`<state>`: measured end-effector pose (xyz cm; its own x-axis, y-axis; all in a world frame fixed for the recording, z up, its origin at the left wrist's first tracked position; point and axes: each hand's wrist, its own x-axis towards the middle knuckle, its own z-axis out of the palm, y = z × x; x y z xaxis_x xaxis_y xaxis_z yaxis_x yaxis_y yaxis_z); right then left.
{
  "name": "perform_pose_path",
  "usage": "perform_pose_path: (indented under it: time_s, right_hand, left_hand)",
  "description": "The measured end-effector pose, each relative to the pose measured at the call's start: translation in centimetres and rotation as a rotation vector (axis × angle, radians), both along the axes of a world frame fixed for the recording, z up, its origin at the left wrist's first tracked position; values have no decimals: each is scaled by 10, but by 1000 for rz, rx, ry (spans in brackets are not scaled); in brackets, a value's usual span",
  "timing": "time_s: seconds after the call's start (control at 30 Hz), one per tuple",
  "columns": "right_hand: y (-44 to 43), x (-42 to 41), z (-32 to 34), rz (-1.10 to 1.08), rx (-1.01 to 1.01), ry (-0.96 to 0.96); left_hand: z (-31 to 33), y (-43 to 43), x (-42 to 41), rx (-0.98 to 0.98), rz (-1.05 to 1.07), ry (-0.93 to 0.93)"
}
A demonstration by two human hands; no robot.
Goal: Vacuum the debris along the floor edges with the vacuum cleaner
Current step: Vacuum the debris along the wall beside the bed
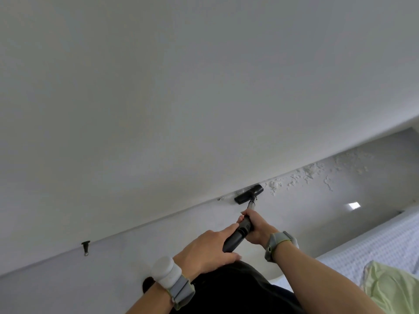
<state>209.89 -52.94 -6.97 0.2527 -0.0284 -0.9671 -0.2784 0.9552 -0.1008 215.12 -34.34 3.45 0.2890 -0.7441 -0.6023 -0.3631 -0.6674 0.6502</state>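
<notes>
White wall point(181, 87) fills the upper frame and meets a grey floor point(294, 223) along a slanting edge. At centre right, a black vacuum head point(249, 194) sits against that edge, with white debris point(294, 177) just to its right. The right hand point(255, 227) has its fingers curled round the vacuum tube point(235, 236). The left hand point(209, 248) grips the tube lower down.

text: none legible | labels: none | brands: none | numbers: none | signs: none

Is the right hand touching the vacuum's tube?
Touching. The head view shows the right hand with its fingers curled round the tube.
</notes>
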Motion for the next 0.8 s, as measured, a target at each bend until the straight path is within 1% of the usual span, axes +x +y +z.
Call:
perform_pose_path:
  time_s: [0.17, 0.43, 0.53, 0.8]
  right_hand:
    - [19, 2, 5, 17, 25, 11]
    - [72, 3, 18, -48, 26, -33]
    - [108, 2, 22, -77, 18, -62]
    - [169, 4, 26, -171, 29, -158]
  left_hand:
    - [4, 20, 2, 21, 10, 20]
    - [22, 68, 13, -14, 0, 37]
    - [29, 104, 15, -40, -9, 37]
    - [32, 164, 19, -46, -49, -51]
